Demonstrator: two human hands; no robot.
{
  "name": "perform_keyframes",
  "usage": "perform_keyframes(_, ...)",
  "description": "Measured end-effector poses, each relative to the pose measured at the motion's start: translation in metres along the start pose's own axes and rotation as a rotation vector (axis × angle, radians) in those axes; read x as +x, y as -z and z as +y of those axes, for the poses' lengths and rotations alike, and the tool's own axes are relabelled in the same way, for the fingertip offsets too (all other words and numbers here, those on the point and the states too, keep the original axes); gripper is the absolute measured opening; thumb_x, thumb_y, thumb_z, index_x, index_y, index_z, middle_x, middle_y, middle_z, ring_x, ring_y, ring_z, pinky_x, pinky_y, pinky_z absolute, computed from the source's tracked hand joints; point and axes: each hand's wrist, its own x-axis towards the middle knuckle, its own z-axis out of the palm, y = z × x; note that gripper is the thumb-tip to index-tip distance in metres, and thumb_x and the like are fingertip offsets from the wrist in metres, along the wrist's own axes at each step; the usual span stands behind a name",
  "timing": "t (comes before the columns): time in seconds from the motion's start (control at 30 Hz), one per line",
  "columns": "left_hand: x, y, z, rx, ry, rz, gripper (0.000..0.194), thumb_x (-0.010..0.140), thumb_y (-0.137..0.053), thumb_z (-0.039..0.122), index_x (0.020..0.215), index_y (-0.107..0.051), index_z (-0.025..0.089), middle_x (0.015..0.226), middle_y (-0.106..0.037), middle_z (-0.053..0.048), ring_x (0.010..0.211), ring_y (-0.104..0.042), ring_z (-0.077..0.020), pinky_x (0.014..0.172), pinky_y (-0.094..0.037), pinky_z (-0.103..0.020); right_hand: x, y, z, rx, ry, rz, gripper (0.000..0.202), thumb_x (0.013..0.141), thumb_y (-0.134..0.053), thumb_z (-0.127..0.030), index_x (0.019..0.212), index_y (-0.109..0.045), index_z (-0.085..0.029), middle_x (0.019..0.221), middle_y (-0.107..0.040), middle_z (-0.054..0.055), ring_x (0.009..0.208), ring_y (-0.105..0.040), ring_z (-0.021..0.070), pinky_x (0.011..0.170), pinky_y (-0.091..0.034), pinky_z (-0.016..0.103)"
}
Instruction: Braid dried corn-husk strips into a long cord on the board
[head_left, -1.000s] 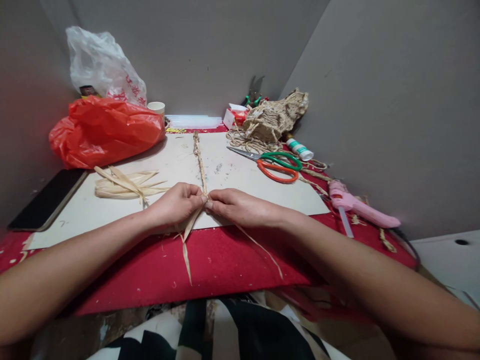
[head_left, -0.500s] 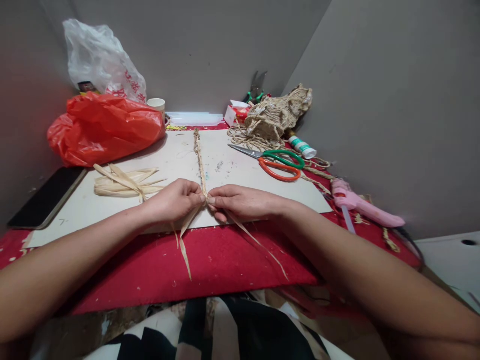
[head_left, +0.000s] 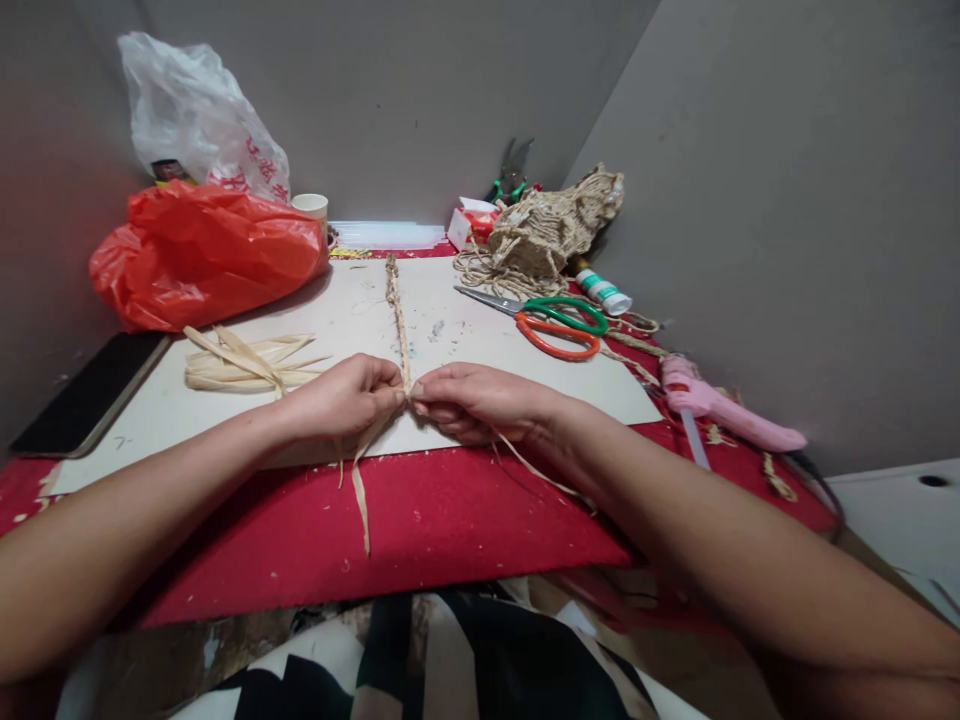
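Observation:
A thin braid (head_left: 400, 320) of pale, straw-like strands runs from the far part of the white board down to my two hands. My left hand (head_left: 352, 395) is closed, pinching the braid's near end, with loose strips (head_left: 363, 490) hanging below it over the table edge side. My right hand (head_left: 469, 400) is closed as well, fingertips touching the same spot; a narrow strand (head_left: 536, 468) trails from under it toward the right forearm. The fingertips partly hide the join. Left of my left hand lies a bundle of flat dry husk strips (head_left: 240, 368).
Scissors (head_left: 555, 325) lie right of the braid, near a heap of twisted cord (head_left: 551, 230) and a glue bottle (head_left: 602, 293). A pink glue gun (head_left: 731, 410) rests at the right. A phone (head_left: 90, 395), red bag (head_left: 214, 255) and paper cup (head_left: 311, 207) stand left.
My right hand's fingers have curled in more, and its trailing strand has shifted right and up toward the forearm. The strips under my left hand hang slightly further left.

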Motion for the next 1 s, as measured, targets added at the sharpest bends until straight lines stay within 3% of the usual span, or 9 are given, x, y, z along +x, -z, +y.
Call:
perform_keyframes(0.1,-0.002,-0.001,0.006,0.115,-0.02,0.043,0.021,0.081,-0.046,0.029,0.073,-0.057,0.013,0.062,-0.052,0.0,0.056,-0.041,-0.0091,0.054,-0.031,-0.021,0.003,-0.007,-0.001,0.051,-0.001,0.073,0.032,0.085,-0.045,-0.024,0.055,-0.036,-0.018,0.039,-0.023,-0.01,0.031,-0.013,0.003,0.03,-0.009,0.016)
perform_keyframes(0.23,-0.006,-0.002,0.01,0.205,-0.041,0.073,0.025,0.082,-0.042,0.028,0.076,-0.06,0.012,0.065,-0.055,-0.001,0.06,-0.044,-0.0107,0.057,-0.034,-0.022,0.004,-0.016,0.001,0.015,0.027,0.228,0.027,0.083,-0.043,-0.016,0.057,-0.044,-0.017,0.034,-0.025,-0.01,0.028,-0.013,0.0032,0.03,-0.01,0.017)
perform_keyframes(0.43,-0.011,-0.006,0.015,-0.005,0.109,-0.016,0.021,0.079,-0.041,0.024,0.072,-0.058,0.013,0.055,-0.053,0.001,0.046,-0.044,-0.0088,0.047,-0.033,-0.02,0.007,-0.021,0.008,-0.125,0.109,0.41,0.022,0.079,-0.048,-0.014,0.059,-0.055,-0.013,0.032,-0.03,-0.009,0.027,-0.018,0.0028,0.031,-0.01,0.021)
perform_keyframes(0.53,-0.014,-0.017,0.018,-0.231,0.201,-0.034,0.019,0.082,-0.037,0.025,0.075,-0.052,0.015,0.054,-0.056,0.001,0.035,-0.042,-0.0078,0.039,-0.033,-0.02,0.007,-0.023,0.008,-0.095,0.12,0.403,0.026,0.078,-0.047,-0.012,0.052,-0.05,-0.015,0.032,-0.031,-0.008,0.028,-0.018,0.0027,0.031,-0.011,0.021)
perform_keyframes(0.7,-0.016,-0.036,0.015,-0.406,0.162,0.029,0.012,0.086,-0.036,0.023,0.09,-0.045,0.017,0.061,-0.063,-0.001,0.037,-0.052,-0.0103,0.038,-0.04,-0.02,0.005,-0.024,0.009,0.041,0.172,0.273,0.036,0.078,-0.043,-0.012,0.044,-0.033,-0.019,0.032,-0.028,-0.008,0.028,-0.019,0.0031,0.031,-0.012,0.021)
perform_keyframes(0.8,-0.016,-0.041,0.014,-0.379,0.155,0.083,0.009,0.083,-0.037,0.017,0.089,-0.043,0.017,0.064,-0.063,-0.001,0.038,-0.053,-0.0098,0.037,-0.041,-0.02,0.005,-0.024,0.011,0.027,0.203,0.202,0.031,0.079,-0.044,-0.017,0.047,-0.042,-0.017,0.032,-0.039,-0.005,0.027,-0.023,0.0035,0.031,-0.012,0.02)
perform_keyframes(0.9,-0.017,-0.043,0.018,-0.39,0.165,0.111,0.015,0.079,-0.039,0.012,0.093,-0.043,0.016,0.067,-0.064,-0.002,0.038,-0.053,-0.0097,0.037,-0.041,-0.02,0.007,-0.025,0.014,-0.017,0.2,0.21,0.027,0.079,-0.047,-0.02,0.054,-0.051,-0.013,0.036,-0.05,0.0,0.027,-0.029,0.0038,0.03,-0.013,0.02)
perform_keyframes(1.0,-0.018,-0.039,0.023,-0.425,0.189,0.081,0.021,0.076,-0.046,0.012,0.097,-0.045,0.015,0.063,-0.063,-0.001,0.039,-0.053,-0.0097,0.04,-0.041,-0.02,0.007,-0.025,0.014,0.01,0.178,0.258,0.023,0.077,-0.05,-0.018,0.055,-0.052,-0.013,0.034,-0.047,-0.002,0.027,-0.031,0.0037,0.03,-0.014,0.018)
